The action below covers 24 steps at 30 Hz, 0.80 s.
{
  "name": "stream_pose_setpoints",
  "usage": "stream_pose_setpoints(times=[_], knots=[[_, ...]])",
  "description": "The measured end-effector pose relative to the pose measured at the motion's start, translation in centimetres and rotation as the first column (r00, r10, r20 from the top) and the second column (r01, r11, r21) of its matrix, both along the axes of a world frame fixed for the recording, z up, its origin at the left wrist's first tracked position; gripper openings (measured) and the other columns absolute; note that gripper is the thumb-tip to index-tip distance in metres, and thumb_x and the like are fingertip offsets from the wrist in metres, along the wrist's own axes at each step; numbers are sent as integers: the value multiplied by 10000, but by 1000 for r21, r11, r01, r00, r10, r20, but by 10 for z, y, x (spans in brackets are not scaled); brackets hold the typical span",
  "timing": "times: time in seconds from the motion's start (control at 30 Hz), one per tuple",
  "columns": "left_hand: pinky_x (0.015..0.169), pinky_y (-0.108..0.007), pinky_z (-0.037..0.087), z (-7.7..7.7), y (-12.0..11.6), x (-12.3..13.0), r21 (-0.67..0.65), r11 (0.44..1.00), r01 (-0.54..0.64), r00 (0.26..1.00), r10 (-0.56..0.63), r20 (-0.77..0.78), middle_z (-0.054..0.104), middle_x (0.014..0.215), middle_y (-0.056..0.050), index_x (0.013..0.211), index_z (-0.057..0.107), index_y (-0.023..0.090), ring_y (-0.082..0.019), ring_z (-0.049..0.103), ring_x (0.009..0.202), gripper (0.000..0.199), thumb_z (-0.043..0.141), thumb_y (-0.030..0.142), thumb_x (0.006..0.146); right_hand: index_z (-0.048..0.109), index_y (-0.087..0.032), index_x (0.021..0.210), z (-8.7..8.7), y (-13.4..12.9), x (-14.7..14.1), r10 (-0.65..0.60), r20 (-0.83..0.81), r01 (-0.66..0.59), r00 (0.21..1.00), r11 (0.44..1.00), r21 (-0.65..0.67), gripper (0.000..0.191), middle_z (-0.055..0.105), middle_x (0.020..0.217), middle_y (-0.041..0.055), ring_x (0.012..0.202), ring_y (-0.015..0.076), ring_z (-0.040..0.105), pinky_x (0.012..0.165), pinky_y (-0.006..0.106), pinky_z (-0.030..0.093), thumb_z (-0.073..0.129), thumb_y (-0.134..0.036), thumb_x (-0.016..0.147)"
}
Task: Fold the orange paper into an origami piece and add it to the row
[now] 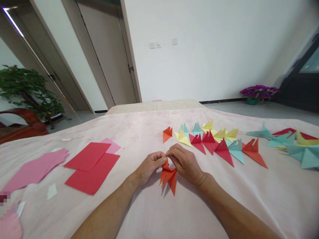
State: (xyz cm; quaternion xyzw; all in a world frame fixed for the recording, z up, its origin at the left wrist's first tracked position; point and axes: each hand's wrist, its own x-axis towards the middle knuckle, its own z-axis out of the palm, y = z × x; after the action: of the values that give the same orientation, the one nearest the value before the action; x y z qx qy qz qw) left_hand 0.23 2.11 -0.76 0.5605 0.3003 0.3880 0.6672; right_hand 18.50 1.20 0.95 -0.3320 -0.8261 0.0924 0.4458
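An orange paper crane [169, 176] is between my hands, close to the middle of the cloth-covered table. My left hand [152, 166] pinches its upper tip between thumb and forefinger. Right beside it, my right hand [183, 162] has its fingers closed on the same tip, and the fingertips of both hands meet there. The crane's folded points hang below the fingers, toward me. Just beyond my hands stands a small orange-red crane [167, 133]. To its right are several folded cranes, among them a dark red one [223, 152] and an orange one [254, 152].
Red paper squares [92, 174] and a fan of pink sheets [37, 168] lie at the left. More cranes, many light blue [309, 156], crowd the right edge. White paper scraps [52, 191] lie near the pink sheets. The pale pink tablecloth [139, 215] covers the table.
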Motion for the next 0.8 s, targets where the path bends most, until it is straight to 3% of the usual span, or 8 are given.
stream_pose_setpoints(times=[0.23,0.47,0.67,0.8], knots=[[631,-231,319,2,-2,4,34,995,-95,995,94,21,499,661,23,721,578,150,-96,405,623,280,695,385,815,620,-207,864,-3,4,-5,-127,-197,91,972,978,-186,120,610,836,19,765,145,572,706,261,437,522,-143,891],[638,-232,376,0,-2,10,57,961,-269,963,269,11,585,692,-2,751,647,132,-102,480,639,288,741,404,772,653,-191,758,-1,5,-9,-239,-176,138,955,883,-448,147,635,742,5,640,132,545,581,245,400,588,-291,846],[594,-231,376,-3,-2,15,126,943,-309,945,320,-72,596,644,1,691,642,127,-101,491,603,353,748,460,746,648,-193,714,-3,7,-13,-258,-168,156,951,875,-459,119,639,709,1,654,139,553,609,255,413,600,-256,803],[584,-231,384,-4,0,14,153,916,-371,914,389,-111,601,625,9,675,644,133,-101,495,586,318,752,426,735,616,-189,707,-1,12,-17,-279,-318,79,906,851,-519,188,624,679,2,620,139,560,597,259,447,559,-312,836]])
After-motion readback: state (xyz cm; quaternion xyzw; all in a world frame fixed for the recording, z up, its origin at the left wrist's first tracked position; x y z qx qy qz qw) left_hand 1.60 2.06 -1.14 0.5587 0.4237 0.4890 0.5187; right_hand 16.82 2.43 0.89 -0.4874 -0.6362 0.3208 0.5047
